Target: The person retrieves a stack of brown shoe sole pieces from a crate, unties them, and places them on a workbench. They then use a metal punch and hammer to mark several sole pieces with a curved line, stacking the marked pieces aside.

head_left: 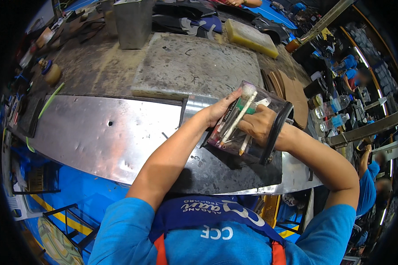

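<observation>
A clear plastic pouch (274, 102) with a black zippered edge is tilted above the dark mat (247, 174) on the bench. My left hand (222, 107) grips the pouch's left side, with the thumb along its upper edge. Through the opening on the right, my right hand (262, 122) reaches inside with fingers curled; whatever they pinch is hidden. White pencils (238, 117), a dark pen-like stick, a green item (248, 108) and a round whitish thing (248, 91) show through the plastic.
Beyond the pouch lies a worn pale slab (194, 66), with a yellowish block (251, 38) and a metal container (134, 24) behind. Brown cut pieces (295, 97) and plastic bottles (334, 123) are on the right. Sheet metal (88, 137) covers the left front. Other people work far right.
</observation>
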Available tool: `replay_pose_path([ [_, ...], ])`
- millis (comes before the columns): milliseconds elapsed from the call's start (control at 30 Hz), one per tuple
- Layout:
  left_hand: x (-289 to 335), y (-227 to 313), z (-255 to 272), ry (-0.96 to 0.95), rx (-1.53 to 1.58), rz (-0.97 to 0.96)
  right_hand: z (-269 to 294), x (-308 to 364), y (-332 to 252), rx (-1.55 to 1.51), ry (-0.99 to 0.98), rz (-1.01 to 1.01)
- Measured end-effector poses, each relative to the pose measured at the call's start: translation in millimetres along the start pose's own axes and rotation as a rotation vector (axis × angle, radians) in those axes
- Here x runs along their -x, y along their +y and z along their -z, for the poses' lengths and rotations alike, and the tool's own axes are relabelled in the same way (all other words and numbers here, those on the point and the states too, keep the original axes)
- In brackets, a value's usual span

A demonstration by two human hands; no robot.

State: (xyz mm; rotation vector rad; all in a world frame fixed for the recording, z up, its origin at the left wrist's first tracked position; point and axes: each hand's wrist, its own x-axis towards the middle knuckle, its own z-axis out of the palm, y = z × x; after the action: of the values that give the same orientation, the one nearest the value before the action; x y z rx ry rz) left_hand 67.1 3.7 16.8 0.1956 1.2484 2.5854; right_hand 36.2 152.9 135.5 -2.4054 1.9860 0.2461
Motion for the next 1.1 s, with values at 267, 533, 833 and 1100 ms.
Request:
replay_pose_path([
  [267,3,3,-1,0.026,0.022,0.027,4,-13,0,0.118,-0.075,-0.026],
  [533,1,2,3,0.016,0.067,0.045,4,-10,-6,0.148,-0.155,-0.046],
  [833,0,2,7,0.047,0.087,0.088,-9,-18,6,-0.003,0.014,0.023],
  [1100,5,4,4,0.046,0.047,0.076,-14,-19,-1,0.03,0.047,0.015],
])
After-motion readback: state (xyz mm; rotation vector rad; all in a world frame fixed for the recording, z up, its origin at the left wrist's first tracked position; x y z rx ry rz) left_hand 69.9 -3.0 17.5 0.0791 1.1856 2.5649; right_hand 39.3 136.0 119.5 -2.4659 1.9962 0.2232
